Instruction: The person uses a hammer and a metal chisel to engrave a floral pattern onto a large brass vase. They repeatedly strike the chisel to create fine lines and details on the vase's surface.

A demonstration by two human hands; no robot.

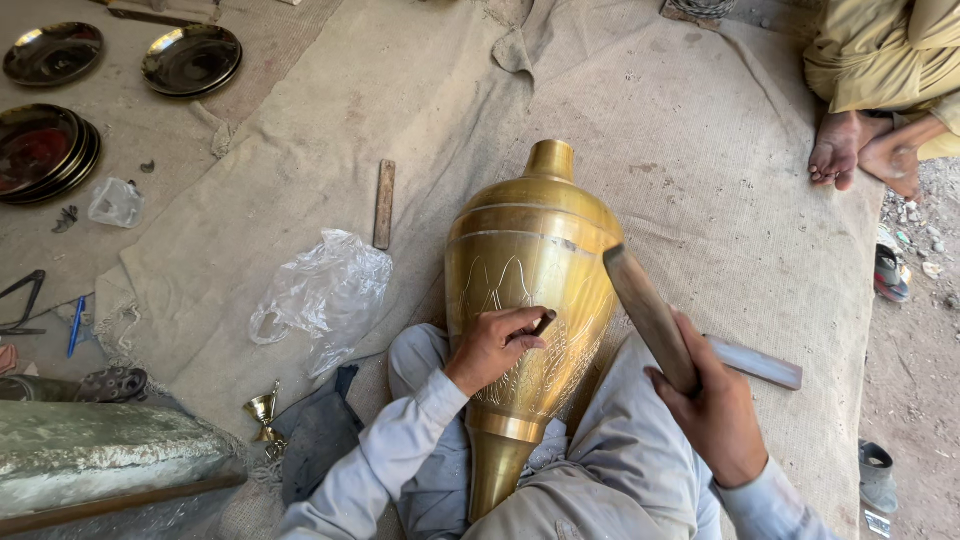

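Observation:
A large brass vase [530, 260] lies between my legs, its narrow neck pointing away from me and its foot toward my lap. Engraved line patterns cover its near side. My left hand [492, 345] rests on the vase's belly and pinches a small dark chisel [543, 323] against the metal. My right hand [712, 405] is raised beside the vase and grips a wooden stick [648, 315] that slants up toward the chisel.
A wooden strip [384, 203] and a crumpled plastic bag [325, 290] lie on the cloth to the left. Dark metal plates [190, 60] sit at far left. A small brass goblet [263, 412] stands near my left knee. Another person's bare feet [862, 150] are at upper right.

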